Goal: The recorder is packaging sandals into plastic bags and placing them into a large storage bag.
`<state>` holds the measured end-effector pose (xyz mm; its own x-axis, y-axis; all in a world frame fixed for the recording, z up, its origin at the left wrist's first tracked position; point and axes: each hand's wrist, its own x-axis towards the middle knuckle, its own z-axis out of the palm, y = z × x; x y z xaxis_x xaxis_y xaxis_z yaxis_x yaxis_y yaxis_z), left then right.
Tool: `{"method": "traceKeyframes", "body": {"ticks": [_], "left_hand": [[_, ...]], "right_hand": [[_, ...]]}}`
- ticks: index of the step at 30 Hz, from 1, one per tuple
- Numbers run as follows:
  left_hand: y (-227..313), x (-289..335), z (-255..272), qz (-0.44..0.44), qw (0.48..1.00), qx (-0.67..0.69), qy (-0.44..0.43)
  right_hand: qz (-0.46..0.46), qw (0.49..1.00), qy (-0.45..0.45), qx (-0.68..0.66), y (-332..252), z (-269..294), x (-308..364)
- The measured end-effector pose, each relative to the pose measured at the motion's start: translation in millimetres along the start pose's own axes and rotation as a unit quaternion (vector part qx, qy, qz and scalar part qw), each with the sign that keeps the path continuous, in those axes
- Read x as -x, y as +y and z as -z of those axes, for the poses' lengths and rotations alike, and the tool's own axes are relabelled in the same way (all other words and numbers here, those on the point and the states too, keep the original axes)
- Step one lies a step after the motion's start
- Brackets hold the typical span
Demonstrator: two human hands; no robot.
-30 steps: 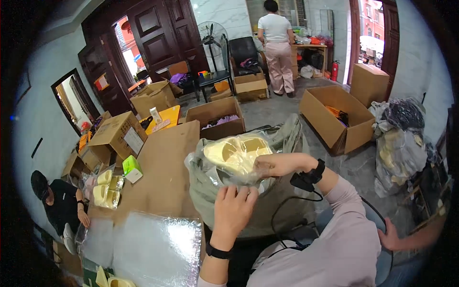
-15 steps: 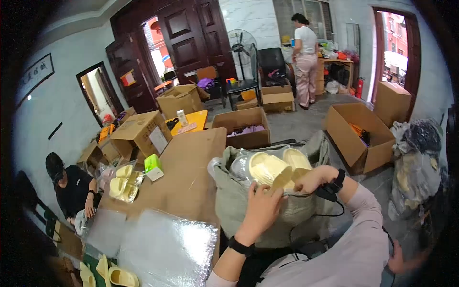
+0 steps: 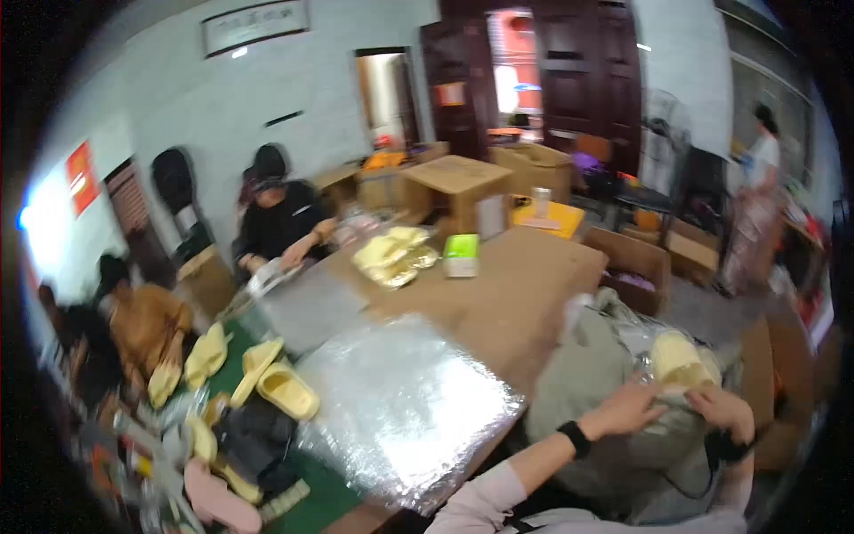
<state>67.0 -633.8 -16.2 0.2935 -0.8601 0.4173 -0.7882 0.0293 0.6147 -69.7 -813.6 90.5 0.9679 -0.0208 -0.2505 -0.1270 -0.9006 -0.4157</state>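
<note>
A grey-green fabric sack (image 3: 578, 383) bulges at the right of the table, its mouth facing up. Pale yellow slippers (image 3: 678, 356) in clear plastic lie on top inside that mouth. My left hand (image 3: 623, 409) is at the near rim, fingers curled onto the fabric just below the slippers. To its right, my right hand (image 3: 725, 411) grips the same rim with bent fingers. Motion blurs both hands a little. Dark bands circle both wrists.
Silvery plastic bags (image 3: 409, 400) lie flat on the brown table (image 3: 525, 276). Wrapped yellow slippers (image 3: 391, 254) and a green-white box (image 3: 462, 256) are beyond. Loose slippers (image 3: 289, 392) lie on green cloth at left. A person in black (image 3: 280, 222) sits across; cartons (image 3: 458, 191) stand behind.
My view has swung left, bringing more table and two seated people into sight. The left hand has shifted off the slippers onto the sack's rim. The right hand remains by the rim.
</note>
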Motion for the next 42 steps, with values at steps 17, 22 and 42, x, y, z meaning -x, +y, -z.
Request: {"method": "traceKeyframes", "body": {"ticks": [17,22,42], "left_hand": [[39.2,29.8,23.1,-0.067,0.992,-0.054,0.095],[31.7,65.1,36.7,-0.096,0.957,-0.213,0.174],[36.0,398.2,178.3,0.583,0.449,-0.376,0.563]], "right_hand": [[-0.085,0.939,0.314,0.111,-41.5,-44.8,2.8],[0.108,0.872,0.454,0.147,-130.7,-71.4,14.7],[0.409,0.784,-0.325,-0.335,-362.0,-246.7,-159.4]]}}
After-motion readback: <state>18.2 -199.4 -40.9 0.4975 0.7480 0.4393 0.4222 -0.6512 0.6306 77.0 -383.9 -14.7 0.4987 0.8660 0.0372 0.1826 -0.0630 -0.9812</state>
